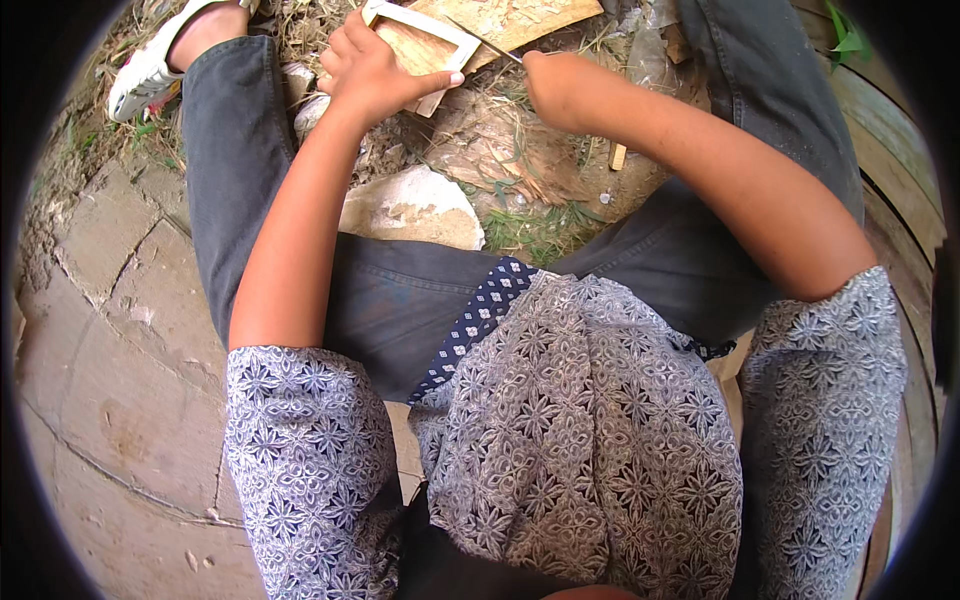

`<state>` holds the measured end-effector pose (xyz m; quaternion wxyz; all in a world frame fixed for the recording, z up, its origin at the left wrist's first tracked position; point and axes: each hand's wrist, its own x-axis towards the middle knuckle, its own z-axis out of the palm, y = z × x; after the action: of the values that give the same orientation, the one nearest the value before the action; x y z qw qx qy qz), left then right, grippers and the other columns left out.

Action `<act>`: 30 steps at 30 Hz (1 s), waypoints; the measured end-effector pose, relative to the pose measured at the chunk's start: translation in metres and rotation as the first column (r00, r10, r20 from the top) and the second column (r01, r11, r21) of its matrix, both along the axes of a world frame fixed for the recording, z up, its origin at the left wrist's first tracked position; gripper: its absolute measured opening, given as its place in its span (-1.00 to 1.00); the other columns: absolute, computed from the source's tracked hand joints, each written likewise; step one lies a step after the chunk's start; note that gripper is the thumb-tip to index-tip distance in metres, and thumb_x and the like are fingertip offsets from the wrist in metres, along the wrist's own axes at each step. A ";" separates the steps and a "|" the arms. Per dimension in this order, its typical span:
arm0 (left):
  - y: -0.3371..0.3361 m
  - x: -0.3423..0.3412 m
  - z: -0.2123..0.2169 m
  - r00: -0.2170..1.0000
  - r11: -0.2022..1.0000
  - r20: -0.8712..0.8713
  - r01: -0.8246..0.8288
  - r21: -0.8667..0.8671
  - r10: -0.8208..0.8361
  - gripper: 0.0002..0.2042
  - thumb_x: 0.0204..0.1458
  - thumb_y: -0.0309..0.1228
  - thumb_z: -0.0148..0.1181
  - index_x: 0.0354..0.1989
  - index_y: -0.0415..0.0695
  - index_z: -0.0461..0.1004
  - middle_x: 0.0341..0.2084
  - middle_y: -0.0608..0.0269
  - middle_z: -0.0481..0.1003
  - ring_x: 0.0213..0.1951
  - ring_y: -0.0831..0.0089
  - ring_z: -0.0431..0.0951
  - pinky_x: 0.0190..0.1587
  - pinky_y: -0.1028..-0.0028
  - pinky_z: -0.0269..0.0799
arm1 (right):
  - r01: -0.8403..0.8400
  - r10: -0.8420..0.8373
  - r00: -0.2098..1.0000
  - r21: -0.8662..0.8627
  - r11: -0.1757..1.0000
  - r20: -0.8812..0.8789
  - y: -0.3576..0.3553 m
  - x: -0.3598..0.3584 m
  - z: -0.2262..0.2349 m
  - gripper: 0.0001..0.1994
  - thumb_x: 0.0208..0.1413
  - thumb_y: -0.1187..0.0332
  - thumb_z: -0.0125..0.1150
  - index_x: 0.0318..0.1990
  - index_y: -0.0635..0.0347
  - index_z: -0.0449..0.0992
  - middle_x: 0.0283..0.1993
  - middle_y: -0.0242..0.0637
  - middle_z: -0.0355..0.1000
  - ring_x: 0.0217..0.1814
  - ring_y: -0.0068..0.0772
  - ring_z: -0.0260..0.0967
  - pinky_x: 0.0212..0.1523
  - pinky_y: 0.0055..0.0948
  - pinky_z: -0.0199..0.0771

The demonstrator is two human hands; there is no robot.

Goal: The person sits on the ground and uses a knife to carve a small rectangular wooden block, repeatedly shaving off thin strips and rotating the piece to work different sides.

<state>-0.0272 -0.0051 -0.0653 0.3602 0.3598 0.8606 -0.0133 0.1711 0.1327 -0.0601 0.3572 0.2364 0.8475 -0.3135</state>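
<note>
At the top of the view my left hand (372,75) grips a white, angular frame (428,20), its thumb stretched along toward the frame's lower right corner. My right hand (560,90) is closed round the handle end of a thin, dark, pointed tool (488,41); the handle itself is hidden in the fist. The tool's tip points up and left, close to the frame's right corner; I cannot tell whether they touch. Beneath and behind the frame lies a light brown wooden board (545,18). The frame's far part is cut off by the picture's edge.
Bark and wood scraps (520,155), grass (530,230) and a pale flat stone (420,205) lie between my legs. Cracked paving (110,330) spreads at the left. Wooden planks (900,170) run along the right. A white shoe (150,75) is at the upper left.
</note>
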 end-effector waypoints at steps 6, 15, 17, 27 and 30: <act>-0.013 -0.003 -0.020 0.972 0.972 -0.215 0.140 0.187 -0.098 0.49 -0.45 0.38 0.58 0.46 -0.45 -0.18 0.32 -0.34 0.06 0.38 -0.21 0.05 0.36 -0.03 0.11 | 0.154 -0.127 0.976 -0.147 0.977 0.179 0.015 -0.017 0.037 -0.70 0.40 0.26 -0.07 -0.01 0.34 0.46 -0.25 0.20 0.56 -0.13 0.28 0.55 -0.03 0.08 0.53; -0.013 -0.004 -0.022 0.984 0.973 -0.159 0.115 0.199 -0.084 0.54 -0.48 0.37 0.59 0.47 -0.43 -0.28 0.32 -0.32 0.02 0.37 -0.18 0.02 0.35 -0.05 0.07 | -0.020 0.021 1.000 -0.070 0.997 0.011 0.017 -0.010 0.044 -0.71 0.32 0.36 -0.04 0.00 0.42 0.47 -0.07 0.23 0.57 0.01 0.23 0.55 0.07 0.06 0.52; -0.014 -0.004 -0.026 0.978 0.965 -0.183 0.143 0.218 -0.103 0.55 -0.49 0.37 0.59 0.47 -0.43 -0.28 0.33 -0.32 0.01 0.36 -0.18 0.02 0.36 -0.05 0.06 | -0.058 0.065 0.994 -0.083 0.995 0.090 0.013 -0.019 0.029 -0.71 0.29 0.39 -0.03 0.01 0.42 0.46 -0.06 0.25 0.56 0.02 0.23 0.55 0.04 0.04 0.54; -0.015 0.008 -0.009 0.945 0.958 -0.313 0.172 0.231 -0.094 0.44 -0.39 0.36 0.53 0.47 -0.42 -0.18 0.41 -0.36 -0.03 0.42 -0.24 -0.02 0.40 -0.15 -0.06 | 0.130 -0.103 0.987 -0.233 0.964 0.124 0.022 -0.018 0.021 -0.66 0.40 0.26 -0.08 0.03 0.42 0.41 -0.24 0.10 0.57 -0.45 -0.02 0.60 -0.38 -0.09 0.64; -0.015 0.032 0.012 0.877 0.923 -0.439 0.314 0.223 -0.193 0.35 -0.28 0.38 0.45 0.49 -0.39 -0.09 0.47 -0.37 -0.09 0.45 -0.29 -0.07 0.44 -0.17 -0.15 | 0.222 -0.205 0.974 -0.226 0.948 0.099 0.028 -0.012 0.021 -0.63 0.44 0.19 -0.13 0.03 0.39 0.40 -0.31 0.01 0.54 -0.63 -0.16 0.50 -0.55 -0.19 0.60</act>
<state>0.0044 -0.0199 -0.0532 0.1109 0.5081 0.8541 -0.0105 0.1587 0.1610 -0.0389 0.3781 0.2942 0.7598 -0.4395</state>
